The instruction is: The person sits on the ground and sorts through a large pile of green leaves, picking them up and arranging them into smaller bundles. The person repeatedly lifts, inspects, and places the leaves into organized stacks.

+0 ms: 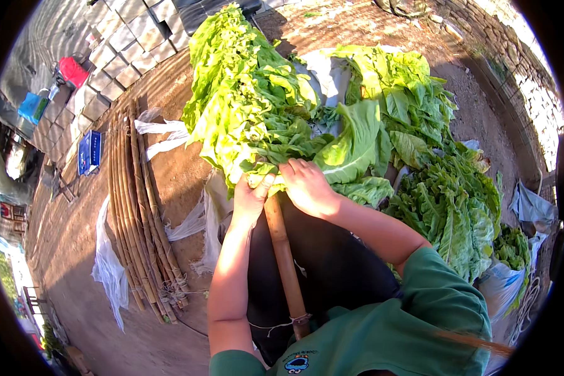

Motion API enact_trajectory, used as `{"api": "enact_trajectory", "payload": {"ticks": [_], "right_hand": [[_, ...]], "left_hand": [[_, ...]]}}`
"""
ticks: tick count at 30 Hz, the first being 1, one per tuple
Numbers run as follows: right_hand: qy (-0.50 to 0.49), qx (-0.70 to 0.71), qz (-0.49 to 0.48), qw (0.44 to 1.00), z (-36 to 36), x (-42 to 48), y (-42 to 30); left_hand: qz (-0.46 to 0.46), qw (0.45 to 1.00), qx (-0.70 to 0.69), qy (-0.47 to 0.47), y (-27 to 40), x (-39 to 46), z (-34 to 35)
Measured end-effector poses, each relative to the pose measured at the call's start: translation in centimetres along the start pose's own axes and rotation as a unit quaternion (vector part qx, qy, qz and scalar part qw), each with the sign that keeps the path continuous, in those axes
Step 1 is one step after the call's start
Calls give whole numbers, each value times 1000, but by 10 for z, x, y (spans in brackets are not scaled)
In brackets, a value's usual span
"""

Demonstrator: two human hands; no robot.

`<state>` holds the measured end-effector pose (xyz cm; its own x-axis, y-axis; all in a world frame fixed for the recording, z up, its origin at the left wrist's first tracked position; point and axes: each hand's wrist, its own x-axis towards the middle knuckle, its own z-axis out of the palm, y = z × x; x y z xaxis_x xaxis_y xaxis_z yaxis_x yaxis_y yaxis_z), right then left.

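A bamboo pole (pixel 284 254) runs from my lap out between my hands, with a thin string (pixel 286 323) tied around its near end. Its far part is hidden under a dense row of broad green leaves (pixel 235 98) that look like tobacco. At the near end of this row, my left hand (pixel 251 199) pinches the leaf bases between thumb and fingers. My right hand (pixel 308 185) lies just beside it, its fingers curled over the leaf bases; what they grip is partly hidden. A single large leaf (pixel 352 145) lies just beyond my right hand.
Loose leaf piles (pixel 404 98) lie ahead right, and darker leaves (pixel 451 211) beside my right arm. A bundle of bamboo poles (pixel 131 211) tied with string rests on the dirt ground at left, near white plastic strips (pixel 110 268) and a blue box (pixel 90 152). Concrete blocks (pixel 136 33) stand behind.
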<state>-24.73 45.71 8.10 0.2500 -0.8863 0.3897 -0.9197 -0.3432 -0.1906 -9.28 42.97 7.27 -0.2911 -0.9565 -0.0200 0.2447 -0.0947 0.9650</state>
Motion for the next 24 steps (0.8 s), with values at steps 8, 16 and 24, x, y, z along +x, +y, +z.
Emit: {"api": "enact_trajectory", "payload": {"ticks": [8,16,24], "right_hand": [[-400,320,37,858,-23,21,71],[-293,264,42,918,-20,-3,58],[-361,19,20,932,-74,-44,76]], "left_hand": [[-64,995,-63,40,13,4,-2],[-63,998,-25,18,2,7,-14],[33,950,254,176,-17,11,-86]]}}
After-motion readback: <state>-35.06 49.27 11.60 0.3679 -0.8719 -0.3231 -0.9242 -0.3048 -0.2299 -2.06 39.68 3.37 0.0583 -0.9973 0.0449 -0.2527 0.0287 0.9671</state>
